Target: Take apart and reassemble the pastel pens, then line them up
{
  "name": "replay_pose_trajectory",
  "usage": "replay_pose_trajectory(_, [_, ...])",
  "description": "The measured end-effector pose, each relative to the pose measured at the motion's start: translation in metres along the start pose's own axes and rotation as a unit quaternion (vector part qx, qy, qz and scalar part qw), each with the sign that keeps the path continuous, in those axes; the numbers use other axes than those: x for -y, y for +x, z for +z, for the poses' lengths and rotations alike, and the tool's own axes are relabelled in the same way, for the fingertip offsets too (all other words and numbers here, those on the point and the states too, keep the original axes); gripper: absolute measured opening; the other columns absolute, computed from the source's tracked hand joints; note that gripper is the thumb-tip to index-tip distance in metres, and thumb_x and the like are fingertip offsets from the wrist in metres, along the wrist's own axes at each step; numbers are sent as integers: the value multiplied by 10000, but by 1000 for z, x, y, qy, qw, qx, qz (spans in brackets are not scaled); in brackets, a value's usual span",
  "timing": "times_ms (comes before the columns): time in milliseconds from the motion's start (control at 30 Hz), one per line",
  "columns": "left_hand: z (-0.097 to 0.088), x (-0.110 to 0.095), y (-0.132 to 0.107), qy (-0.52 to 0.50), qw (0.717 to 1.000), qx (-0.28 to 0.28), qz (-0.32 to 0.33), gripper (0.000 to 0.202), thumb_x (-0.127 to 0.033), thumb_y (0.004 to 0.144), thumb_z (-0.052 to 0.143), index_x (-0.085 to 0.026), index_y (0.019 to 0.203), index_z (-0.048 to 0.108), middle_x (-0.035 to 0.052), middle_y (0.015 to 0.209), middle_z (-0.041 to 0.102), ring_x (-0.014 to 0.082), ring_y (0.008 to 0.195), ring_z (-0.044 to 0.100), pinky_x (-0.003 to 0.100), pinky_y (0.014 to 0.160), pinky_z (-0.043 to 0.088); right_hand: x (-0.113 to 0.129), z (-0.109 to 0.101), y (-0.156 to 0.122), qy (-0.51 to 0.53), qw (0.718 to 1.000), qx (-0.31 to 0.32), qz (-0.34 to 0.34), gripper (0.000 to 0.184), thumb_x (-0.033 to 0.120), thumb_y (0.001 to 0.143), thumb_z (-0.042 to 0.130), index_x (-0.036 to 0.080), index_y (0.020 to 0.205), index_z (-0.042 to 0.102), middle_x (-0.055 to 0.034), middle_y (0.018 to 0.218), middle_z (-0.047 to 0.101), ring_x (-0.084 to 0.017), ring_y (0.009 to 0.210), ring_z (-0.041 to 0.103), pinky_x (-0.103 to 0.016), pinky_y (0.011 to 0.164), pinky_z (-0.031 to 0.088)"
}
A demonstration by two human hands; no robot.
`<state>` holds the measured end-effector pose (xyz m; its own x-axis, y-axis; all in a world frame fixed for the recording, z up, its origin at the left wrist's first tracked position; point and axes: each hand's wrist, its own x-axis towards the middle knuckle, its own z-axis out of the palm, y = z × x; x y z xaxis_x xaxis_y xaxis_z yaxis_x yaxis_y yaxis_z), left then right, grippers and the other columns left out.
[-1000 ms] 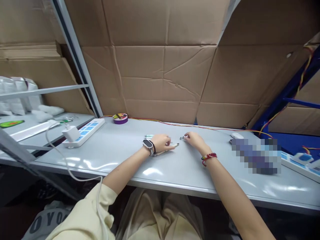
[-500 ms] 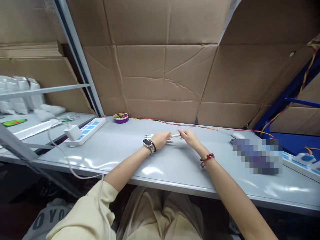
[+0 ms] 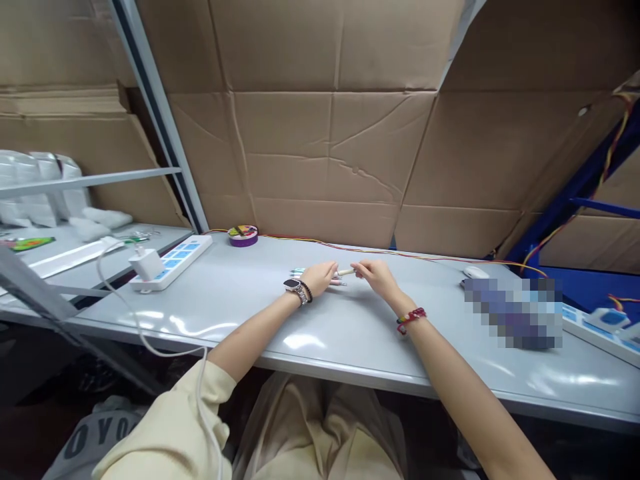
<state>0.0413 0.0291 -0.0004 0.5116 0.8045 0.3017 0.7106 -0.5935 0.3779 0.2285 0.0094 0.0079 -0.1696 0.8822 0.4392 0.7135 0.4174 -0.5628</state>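
A slim cream-coloured pen (image 3: 345, 272) is held level above the table, spanning the gap between my two hands. My left hand (image 3: 319, 277), with a watch and a dark beaded bracelet at the wrist, is closed around its left part. The fingertips of my right hand (image 3: 377, 276) pinch its right end; a red braided bracelet circles that wrist. Several more pens (image 3: 297, 272) lie on the table beneath and beside my left hand, their middles hidden by it. Fine details of the held pen are too small to make out.
The grey table (image 3: 240, 293) backs onto cardboard sheets (image 3: 320, 147). A purple round tin (image 3: 243, 237) and a white power strip (image 3: 175, 261) with a charger (image 3: 147, 265) stand left. A white mouse (image 3: 476, 272), a blurred dark object (image 3: 510, 313) and another power strip (image 3: 600, 331) are right.
My right fingertips have shifted slightly left along the pen, toward my left hand, and less of the pen shows between them. My left hand stays almost in place.
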Motion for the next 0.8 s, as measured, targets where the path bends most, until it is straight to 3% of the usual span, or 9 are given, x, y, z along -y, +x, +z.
replay_pose_trajectory(67, [0, -3, -2, 23, 1000, -20, 4, 374, -407, 946, 229, -181, 936, 526, 26, 718, 602, 174, 669, 593, 266, 601, 415, 0, 1, -1, -5, 1000, -14, 5, 464, 494, 840, 378, 181, 517, 496, 6, 513, 516, -119, 507, 442, -234, 535, 319])
replay_pose_trajectory(133, [-1, -7, -5, 44, 998, -36, 15, 323, -469, 903, 343, -195, 980, 496, 19, 716, 597, 190, 663, 590, 260, 578, 397, 1, 4, -2, -7, 999, -28, 17, 515, 514, 863, 304, 187, 495, 454, 3, 485, 483, -121, 482, 420, -242, 522, 307])
replay_pose_trajectory(233, [-3, -11, -9, 63, 996, -52, 34, 256, -427, 872, 445, -205, 998, 469, 14, 797, 597, 184, 695, 581, 250, 578, 392, 2, 7, -2, 0, 999, -43, 28, 547, 532, 876, 237, 195, 475, 397, 10, 446, 414, -119, 451, 376, -250, 501, 285])
replay_pose_trajectory(333, [-6, -12, -8, 79, 993, -71, 46, 179, -342, 908, 392, -198, 946, 491, 37, 919, 580, 193, 834, 555, 266, 669, 404, 5, 6, -2, 16, 999, -47, 20, 521, 526, 872, 264, 191, 498, 406, 17, 469, 407, -118, 474, 380, -247, 509, 291])
replay_pose_trajectory(433, [-7, -10, -4, 92, 991, -77, 56, 248, -350, 921, 356, -177, 874, 528, 69, 950, 569, 226, 949, 505, 312, 783, 383, 5, 2, 1, 32, 999, -41, 7, 466, 495, 860, 328, 182, 548, 475, 18, 506, 444, -119, 504, 406, -241, 521, 306])
replay_pose_trajectory(533, [-5, -5, -2, 90, 993, -56, 60, 330, -345, 944, 274, -176, 851, 543, 62, 856, 595, 203, 836, 544, 299, 722, 396, 3, -2, 2, 51, 998, -24, -1, 367, 465, 819, 426, 176, 639, 564, 8, 563, 518, -125, 538, 450, -237, 532, 335])
replay_pose_trajectory(633, [-4, -1, -3, 76, 995, -32, 62, 284, -407, 926, 323, -199, 945, 516, 11, 745, 607, 165, 678, 565, 248, 593, 393, 0, -6, 2, 75, 997, 1, -3, 315, 440, 791, 474, 172, 722, 623, -4, 621, 582, -130, 569, 490, -238, 551, 370])
replay_pose_trajectory(800, [-7, 0, -3, 75, 994, -39, 62, 239, -416, 898, 404, -212, 962, 511, 13, 850, 608, 165, 751, 573, 246, 617, 404, -3, -10, 2, 105, 994, 30, -1, 293, 415, 761, 528, 159, 809, 663, -15, 668, 626, -132, 591, 518, -241, 552, 395])
